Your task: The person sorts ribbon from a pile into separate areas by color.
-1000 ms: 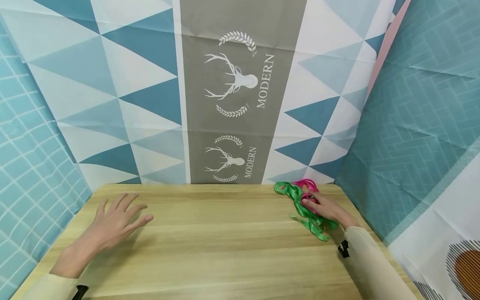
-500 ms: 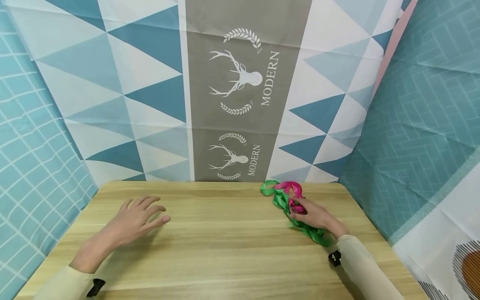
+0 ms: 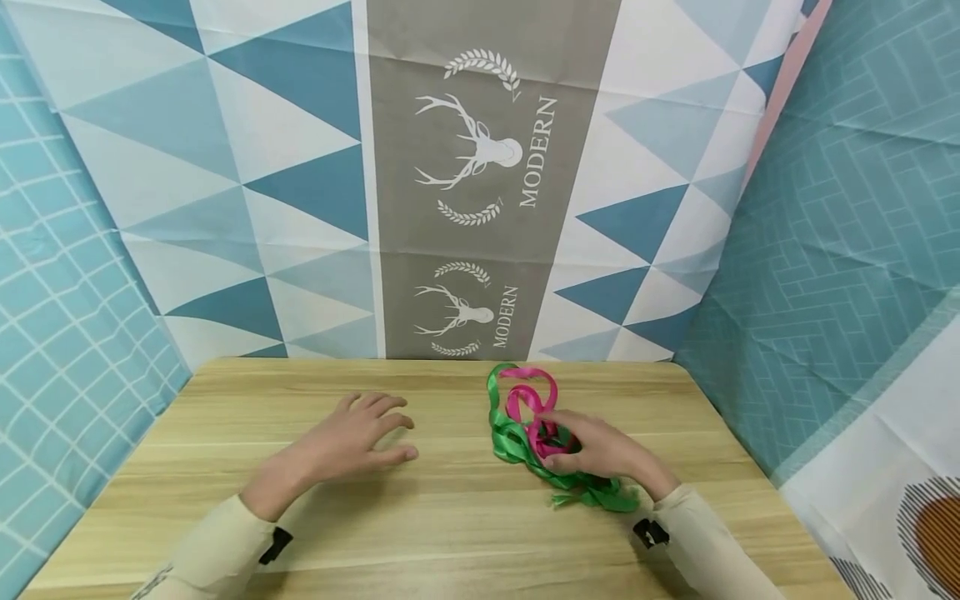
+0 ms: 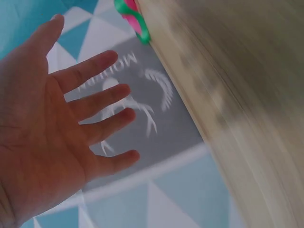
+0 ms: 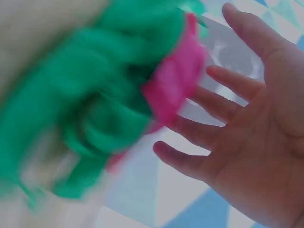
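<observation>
A tangle of satin ribbon lies on the tabletop right of centre, made of a green ribbon [image 3: 510,442] and a pink ribbon [image 3: 553,385]. My right hand [image 3: 603,450] is over its right side, fingers spread and only slightly bent. In the right wrist view the fingertips of that hand [image 5: 247,123] reach the pink ribbon [image 5: 180,66], and no finger closes round it. Left of the tangle, my left hand [image 3: 348,442] hovers over the wood with fingers apart and nothing in it. Its bare palm [image 4: 42,133] shows in the left wrist view.
The wooden table [image 3: 450,533] ends at a patterned cloth backdrop [image 3: 465,167]. Blue cloths close off the left [image 3: 60,292] and right [image 3: 847,250] sides. Black wrist straps [image 3: 276,546] sit at both sleeves.
The ribbon tangle has slid left and toward me along with my right hand, and its pink loops have spread. My left hand has moved right, toward the tangle.
</observation>
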Action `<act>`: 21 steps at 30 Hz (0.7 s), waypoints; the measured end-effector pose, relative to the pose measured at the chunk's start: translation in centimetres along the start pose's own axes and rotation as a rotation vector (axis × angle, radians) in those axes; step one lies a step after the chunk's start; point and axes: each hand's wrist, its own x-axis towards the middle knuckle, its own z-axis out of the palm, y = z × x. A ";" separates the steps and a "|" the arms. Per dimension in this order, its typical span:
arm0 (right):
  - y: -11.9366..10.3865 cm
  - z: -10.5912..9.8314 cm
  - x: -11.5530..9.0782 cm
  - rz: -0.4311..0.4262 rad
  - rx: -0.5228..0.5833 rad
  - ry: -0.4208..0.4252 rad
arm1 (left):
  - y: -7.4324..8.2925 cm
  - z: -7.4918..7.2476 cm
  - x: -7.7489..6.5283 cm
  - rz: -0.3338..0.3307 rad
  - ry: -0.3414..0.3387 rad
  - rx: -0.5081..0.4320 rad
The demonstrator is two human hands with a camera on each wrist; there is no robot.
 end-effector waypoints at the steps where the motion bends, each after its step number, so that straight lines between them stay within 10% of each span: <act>1: -0.3 -0.4 -0.2 -0.003 -0.037 0.019 | 0.5 0.2 0.5 0.013 -0.016 -0.011; 10: 0.2 0.5 -0.3 -0.035 -0.302 0.063 | 2.4 0.9 3.1 0.101 -0.050 -0.025; 21: -2.6 -3.3 -0.5 -0.081 -0.036 0.069 | 3.3 1.3 4.2 0.103 -0.061 -0.076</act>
